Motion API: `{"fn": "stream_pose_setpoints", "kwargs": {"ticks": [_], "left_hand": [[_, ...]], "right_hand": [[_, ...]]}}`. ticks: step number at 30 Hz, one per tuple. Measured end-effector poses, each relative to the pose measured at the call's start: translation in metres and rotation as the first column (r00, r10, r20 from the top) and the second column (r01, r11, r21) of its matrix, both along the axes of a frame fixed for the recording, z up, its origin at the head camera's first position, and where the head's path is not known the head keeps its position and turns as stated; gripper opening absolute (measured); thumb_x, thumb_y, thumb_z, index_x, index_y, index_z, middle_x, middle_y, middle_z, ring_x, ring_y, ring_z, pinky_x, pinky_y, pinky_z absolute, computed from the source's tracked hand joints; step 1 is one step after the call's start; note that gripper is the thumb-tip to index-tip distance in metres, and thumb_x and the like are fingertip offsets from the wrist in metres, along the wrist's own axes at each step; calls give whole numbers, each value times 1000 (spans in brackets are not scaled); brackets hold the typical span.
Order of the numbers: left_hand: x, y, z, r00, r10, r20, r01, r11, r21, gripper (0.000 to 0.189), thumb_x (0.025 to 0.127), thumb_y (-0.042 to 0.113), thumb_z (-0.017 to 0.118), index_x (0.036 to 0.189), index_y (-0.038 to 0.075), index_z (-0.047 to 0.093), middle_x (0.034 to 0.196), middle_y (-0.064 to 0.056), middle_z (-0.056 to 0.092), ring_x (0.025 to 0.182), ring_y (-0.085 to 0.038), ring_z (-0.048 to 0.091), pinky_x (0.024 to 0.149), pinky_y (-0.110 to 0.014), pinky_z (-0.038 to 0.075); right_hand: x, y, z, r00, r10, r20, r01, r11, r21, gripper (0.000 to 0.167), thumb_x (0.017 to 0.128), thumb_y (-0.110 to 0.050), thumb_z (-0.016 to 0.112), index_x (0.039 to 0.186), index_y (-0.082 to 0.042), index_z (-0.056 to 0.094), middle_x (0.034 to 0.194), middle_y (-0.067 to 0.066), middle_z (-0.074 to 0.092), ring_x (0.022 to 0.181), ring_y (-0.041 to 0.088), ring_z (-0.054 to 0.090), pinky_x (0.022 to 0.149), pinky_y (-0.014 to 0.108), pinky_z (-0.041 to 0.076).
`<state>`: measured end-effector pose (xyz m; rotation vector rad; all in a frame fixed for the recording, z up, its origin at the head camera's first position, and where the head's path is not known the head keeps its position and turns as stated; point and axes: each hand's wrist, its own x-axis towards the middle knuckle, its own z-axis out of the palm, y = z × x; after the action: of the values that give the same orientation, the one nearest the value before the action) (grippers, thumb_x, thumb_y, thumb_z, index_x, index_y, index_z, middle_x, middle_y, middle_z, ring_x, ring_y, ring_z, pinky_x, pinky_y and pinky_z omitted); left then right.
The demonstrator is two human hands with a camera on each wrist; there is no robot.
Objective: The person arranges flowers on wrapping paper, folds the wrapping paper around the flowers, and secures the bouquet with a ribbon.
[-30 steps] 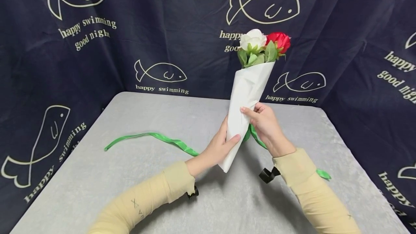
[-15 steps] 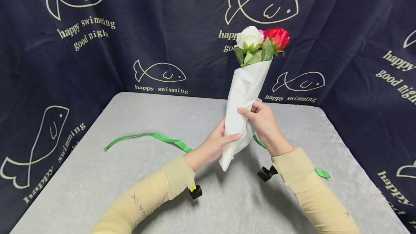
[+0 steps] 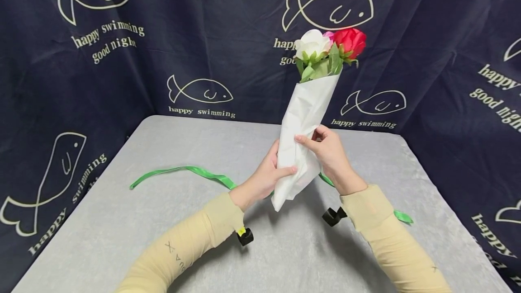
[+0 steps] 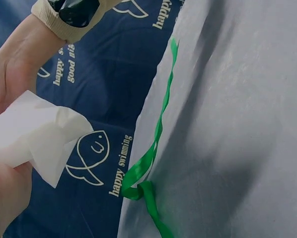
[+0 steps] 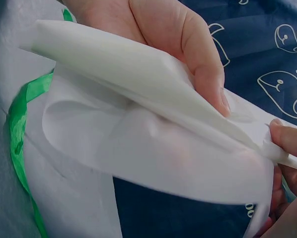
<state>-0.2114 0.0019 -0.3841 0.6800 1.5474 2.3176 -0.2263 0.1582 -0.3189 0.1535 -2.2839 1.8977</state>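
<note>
A bouquet wrapped in white paper is held tilted above the table in the head view. A white rose, a red rose and a bit of a pink flower show over green leaves at its top. My left hand grips the lower part of the wrap, thumb across the front. Higher up, my right hand pinches the paper's right side, its thumb on the front. In the right wrist view a loose flap of paper hangs from the rolled layer; the stems are hidden inside.
A long green ribbon lies across the grey table, passing behind the bouquet; its right end shows by the right sleeve. Black wrist devices hang below both cuffs. A dark blue fish-print curtain surrounds the table.
The bouquet has risen slightly, its lower end shifting left, and more of the pink flower shows. The paper's lower part has become more creased and spread. Both hands keep their hold.
</note>
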Motion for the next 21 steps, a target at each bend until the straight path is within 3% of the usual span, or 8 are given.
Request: {"fn": "stream_pose_setpoints", "kwargs": {"ticks": [5,9,12,15,18,21], "left_hand": [[-1,-3,-1,1000,11,-11,-10,1000,17,80,85,-15,53,147,24,20,135,-16,44,111,-16,54,90,-32,50],[-1,-7,3,999,32,-33,-31,999,43,79,85,-17,53,147,21,22,130,-13,47,107,-16,55,86,-33,52],[0,-12,8,998,39,-43,-36,998,58,80,84,-17,53,146,22,22,129,-11,46,107,-17,55,85,-36,53],[1,-16,14,998,43,-35,-40,997,68,81,84,-18,54,146,24,23,130,-11,45,108,-18,55,84,-41,53],[2,-19,18,999,44,-22,-42,996,81,81,84,-18,53,146,25,24,131,-11,45,108,-20,55,83,-45,54],[4,-21,20,999,34,-13,-33,996,85,79,84,-18,53,145,23,24,128,-11,46,107,-20,56,82,-45,54]], "right_hand": [[0,3,-2,999,3,-45,2,996,94,23,79,-21,77,85,-9,58,69,-4,43,67,11,41,56,20,36],[1,10,-5,998,0,-57,6,993,116,34,86,-24,69,110,-5,57,94,2,51,83,11,44,68,19,38],[1,17,-10,1000,-8,-22,9,999,45,52,91,-23,62,136,-6,43,122,6,46,102,11,42,83,19,38],[0,23,-16,999,19,46,-14,994,-104,65,94,-23,56,148,-8,23,133,6,35,112,10,38,92,22,35],[-1,29,-22,987,117,112,-79,951,-301,66,97,-27,52,149,-7,16,132,3,35,116,10,39,96,24,37],[-3,32,-26,951,277,138,-178,853,-490,51,99,-32,46,140,-7,28,125,1,44,113,11,48,94,24,42]]}}
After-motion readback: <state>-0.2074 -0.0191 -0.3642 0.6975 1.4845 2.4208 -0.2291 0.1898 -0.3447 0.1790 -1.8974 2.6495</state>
